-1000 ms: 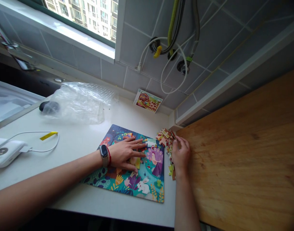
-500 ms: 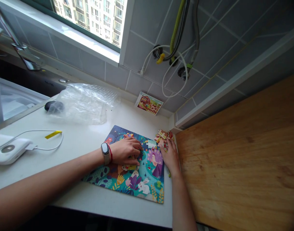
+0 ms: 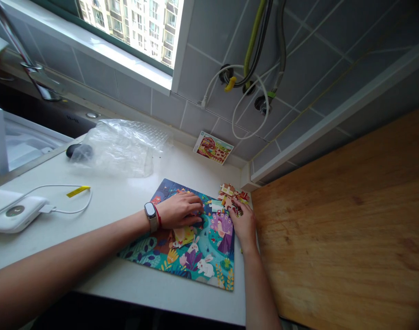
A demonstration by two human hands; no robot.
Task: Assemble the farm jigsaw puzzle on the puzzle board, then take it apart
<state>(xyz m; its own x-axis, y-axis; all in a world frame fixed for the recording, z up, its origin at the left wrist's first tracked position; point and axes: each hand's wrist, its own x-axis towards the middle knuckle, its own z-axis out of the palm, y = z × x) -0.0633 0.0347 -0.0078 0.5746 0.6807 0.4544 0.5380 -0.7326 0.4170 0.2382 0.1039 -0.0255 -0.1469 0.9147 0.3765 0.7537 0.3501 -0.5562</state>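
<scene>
A colourful jigsaw puzzle (image 3: 198, 256) lies flat on the white counter (image 3: 109, 201). My left hand (image 3: 180, 211), with a watch and red band at the wrist, rests on the puzzle's upper middle, fingers curled down on the pieces there. A loose yellowish piece (image 3: 183, 235) lies just below that hand. My right hand (image 3: 242, 220) sits at the puzzle's right edge, its fingertips curled into a pile of loose pieces (image 3: 231, 195); what they grip is hidden.
A wooden board (image 3: 340, 238) fills the right side. A small picture card (image 3: 213, 148) leans on the tiled wall. A clear plastic bag (image 3: 122, 146), a white power bank (image 3: 15, 213) with its cable and a sink (image 3: 24, 142) lie to the left.
My left hand's fingers went from spread flat to curled. My right hand slid from the wooden board's edge up and left onto the loose pieces.
</scene>
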